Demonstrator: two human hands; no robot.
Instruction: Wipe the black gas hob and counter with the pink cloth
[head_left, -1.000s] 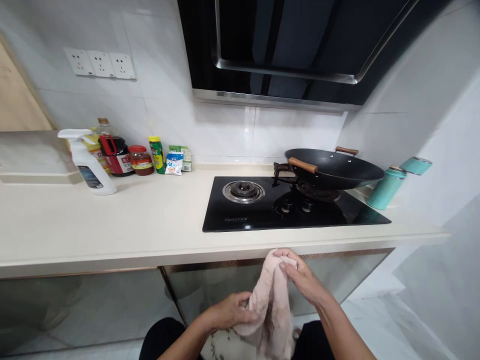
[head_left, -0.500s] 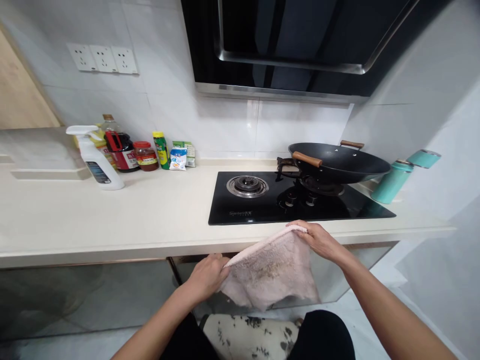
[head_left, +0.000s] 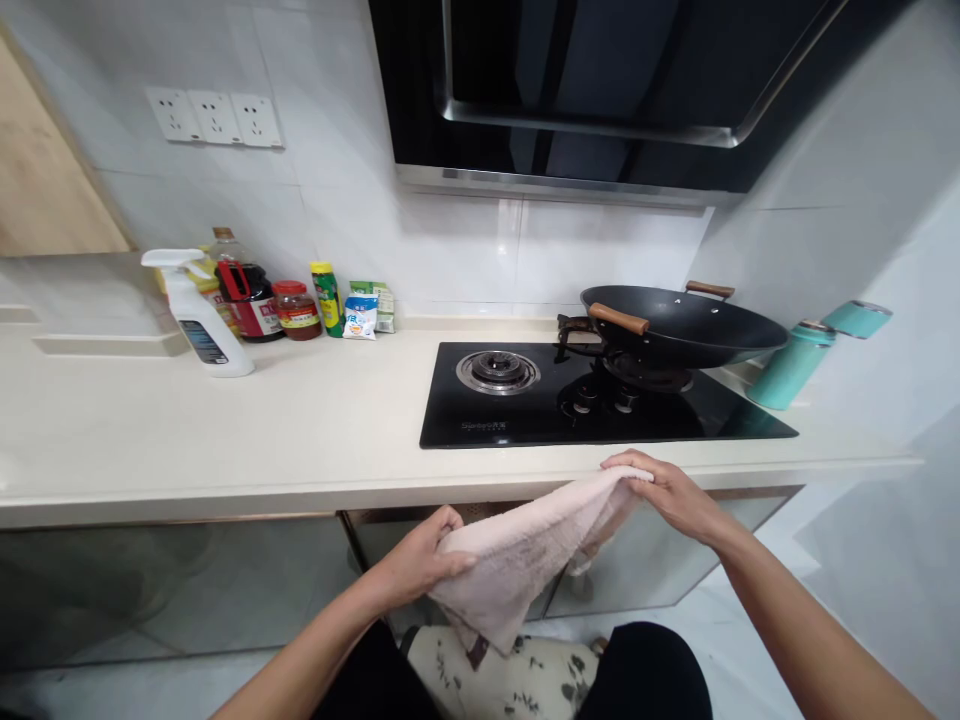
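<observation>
A pale pink cleaning cloth (head_left: 517, 550) hangs stretched between my two hands, in front of the counter's front edge. My left hand (head_left: 424, 560) pinches its left corner, thumb on the near side. The right corner is gripped by my right hand (head_left: 667, 490), raised a little higher and close to the counter edge. The cloth sags in a fold, its lower tip hanging above my lap. Some darker smudges show on its surface. Just beyond my hands lies the black gas stove (head_left: 525, 425), its left burner (head_left: 499, 370) bare.
A black wok (head_left: 690, 325) with wooden handles sits on the right burner. Beside it stand a teal flask (head_left: 793, 368) and, behind, another teal item (head_left: 859, 318). At left are a white spray bottle (head_left: 206, 320), a sauce jar (head_left: 297, 310) and several seasonings. The range hood (head_left: 562, 180) overhangs the stove.
My hands have spread slightly apart, the right one moving right. The cloth, earlier hanging wide with its stained face showing, is now folded and gathered, drooping to a point at left.
</observation>
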